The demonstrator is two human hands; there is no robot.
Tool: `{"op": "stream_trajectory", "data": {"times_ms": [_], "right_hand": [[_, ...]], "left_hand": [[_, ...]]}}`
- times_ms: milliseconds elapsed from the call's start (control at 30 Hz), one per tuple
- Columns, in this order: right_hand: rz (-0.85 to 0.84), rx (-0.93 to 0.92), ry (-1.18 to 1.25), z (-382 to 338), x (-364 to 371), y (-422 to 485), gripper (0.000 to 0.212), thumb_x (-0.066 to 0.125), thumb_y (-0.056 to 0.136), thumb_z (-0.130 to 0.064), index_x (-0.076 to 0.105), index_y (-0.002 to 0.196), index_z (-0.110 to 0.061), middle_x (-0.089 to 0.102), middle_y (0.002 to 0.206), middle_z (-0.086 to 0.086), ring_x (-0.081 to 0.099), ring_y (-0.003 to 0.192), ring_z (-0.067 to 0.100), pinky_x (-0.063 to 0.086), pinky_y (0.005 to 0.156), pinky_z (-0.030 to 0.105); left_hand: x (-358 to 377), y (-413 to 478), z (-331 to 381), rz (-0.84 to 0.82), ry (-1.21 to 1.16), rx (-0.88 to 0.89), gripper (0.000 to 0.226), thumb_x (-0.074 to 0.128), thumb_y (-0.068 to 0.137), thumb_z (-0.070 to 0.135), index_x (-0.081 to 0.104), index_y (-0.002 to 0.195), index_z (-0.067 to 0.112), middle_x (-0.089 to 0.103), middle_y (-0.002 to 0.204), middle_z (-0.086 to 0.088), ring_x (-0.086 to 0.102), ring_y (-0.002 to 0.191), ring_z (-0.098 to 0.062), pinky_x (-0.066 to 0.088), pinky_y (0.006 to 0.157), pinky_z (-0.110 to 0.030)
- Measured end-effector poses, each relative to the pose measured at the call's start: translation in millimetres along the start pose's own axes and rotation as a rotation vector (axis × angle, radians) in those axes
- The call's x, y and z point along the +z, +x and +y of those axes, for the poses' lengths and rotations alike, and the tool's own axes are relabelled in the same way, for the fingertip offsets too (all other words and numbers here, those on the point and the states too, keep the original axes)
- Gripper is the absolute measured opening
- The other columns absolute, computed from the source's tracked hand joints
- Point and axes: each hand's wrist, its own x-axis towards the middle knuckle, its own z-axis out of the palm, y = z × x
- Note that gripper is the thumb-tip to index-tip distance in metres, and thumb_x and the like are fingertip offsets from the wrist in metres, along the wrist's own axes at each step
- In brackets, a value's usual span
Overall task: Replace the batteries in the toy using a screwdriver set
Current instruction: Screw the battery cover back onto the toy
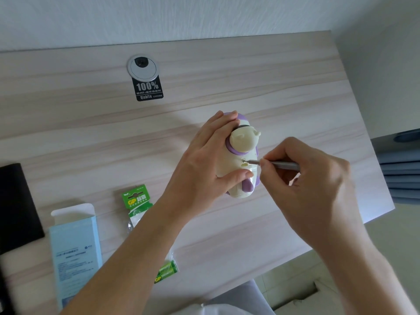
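A cream and purple toy (243,145) lies on its side on the wooden desk (91,137). My left hand (209,158) grips it, fingers over the top and thumb pressed on its lower body. My right hand (311,178) pinches a thin grey screwdriver (280,164), whose tip sits in a screw beside the battery cover. A green pack of batteries (136,201) lies to the left of my forearm, and green batteries (167,270) in plastic wrap lie nearer the desk's front edge.
An open pale blue box (75,246) lies at the front left, next to a black case (16,208) at the left edge. A round grey cable grommet (142,67) with a black tag (148,89) sits at the back. The desk's right edge runs past my right hand.
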Motion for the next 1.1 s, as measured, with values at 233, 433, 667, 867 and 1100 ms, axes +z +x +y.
{"op": "stream_trajectory", "data": {"times_ms": [233, 433, 667, 867, 1100], "right_hand": [[-0.162, -0.188, -0.299, -10, -14, 12, 0.011, 0.063, 0.093, -0.020, 0.059, 0.083, -0.016, 0.055, 0.065, 0.000, 0.049, 0.049, 0.032, 0.048, 0.046, 0.040], [-0.275, -0.275, -0.523, -16, -18, 14, 0.017, 0.066, 0.091, -0.017, 0.050, 0.094, -0.023, 0.060, 0.070, -0.004, 0.052, 0.045, 0.029, 0.048, 0.043, 0.036], [-0.173, -0.253, -0.453, -14, -16, 16, 0.030, 0.065, 0.093, -0.038, 0.061, 0.076, -0.015, 0.063, 0.056, 0.003, 0.055, 0.046, 0.036, 0.050, 0.045, 0.039], [-0.232, -0.189, -0.404, -12, -13, 12, 0.019, 0.057, 0.095, -0.040, 0.063, 0.091, -0.022, 0.065, 0.063, -0.006, 0.060, 0.052, 0.027, 0.052, 0.051, 0.037], [-0.182, -0.151, -0.433, -8, -11, 9, 0.040, 0.047, 0.097, -0.050, 0.054, 0.075, -0.016, 0.060, 0.051, -0.001, 0.055, 0.043, 0.031, 0.049, 0.045, 0.039]], "left_hand": [[1, 0, -2, 0.014, -0.004, 0.020, 0.075, 0.083, 0.078, 0.027, 0.049, 0.142, 0.010, 0.039, 0.155, 0.003, 0.026, 0.149, -0.010, 0.047, 0.107, -0.047], [2, 0, -5, 0.029, 0.031, 0.042, 0.077, 0.085, 0.076, 0.030, 0.050, 0.141, 0.007, 0.041, 0.155, 0.001, 0.027, 0.149, -0.013, 0.028, 0.121, -0.035], [3, 0, -7, 0.044, 0.028, 0.063, 0.076, 0.085, 0.076, 0.029, 0.051, 0.141, 0.009, 0.043, 0.153, 0.001, 0.028, 0.149, -0.014, 0.027, 0.121, -0.033], [2, -1, -7, 0.045, 0.026, 0.055, 0.076, 0.084, 0.076, 0.031, 0.050, 0.141, 0.011, 0.042, 0.154, 0.003, 0.027, 0.149, -0.012, 0.027, 0.121, -0.032], [1, -1, -7, 0.047, 0.025, 0.051, 0.076, 0.084, 0.076, 0.030, 0.050, 0.141, 0.012, 0.041, 0.155, 0.004, 0.026, 0.150, -0.011, 0.026, 0.121, -0.031]]}}
